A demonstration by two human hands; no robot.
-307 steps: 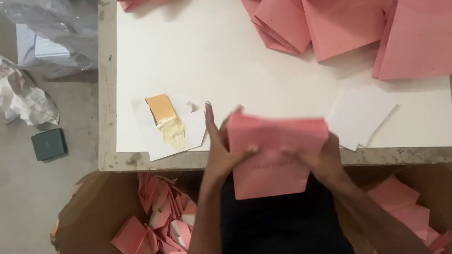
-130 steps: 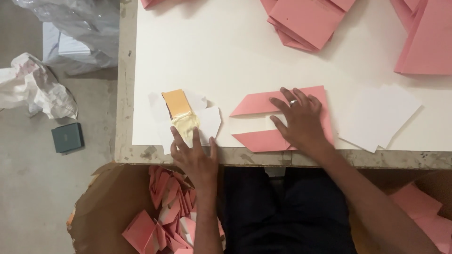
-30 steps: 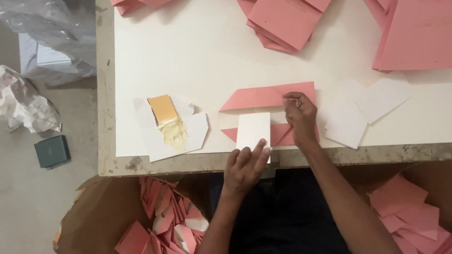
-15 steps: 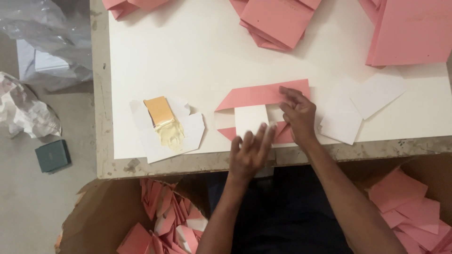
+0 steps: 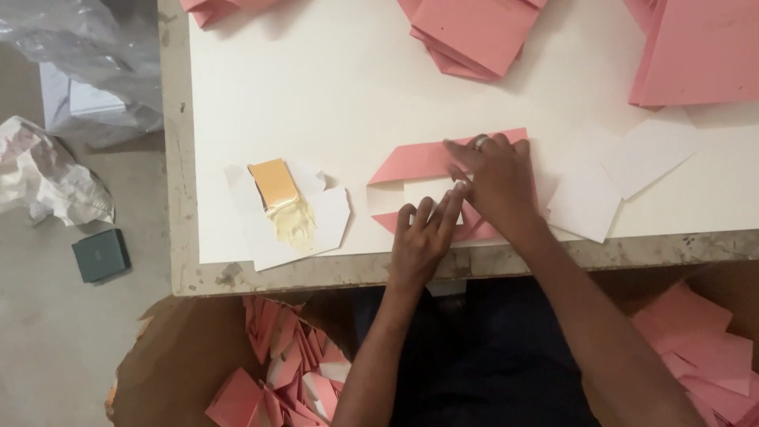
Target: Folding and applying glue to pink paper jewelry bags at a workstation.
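**Pressing a white insert onto a pink paper piece at the table's front edge.**

Going from left to right: a glue-smeared orange card is lying on white scrap sheets; my left hand, open with fingers spread, is pinning down the white insert; my right hand, flat and gripping nothing, is pressing on the pink paper piece beneath it; loose white sheets are waiting beyond. I judge the gluing-in step to be under way; the next move is probably calling for firm smoothing while both layers are being kept aligned.
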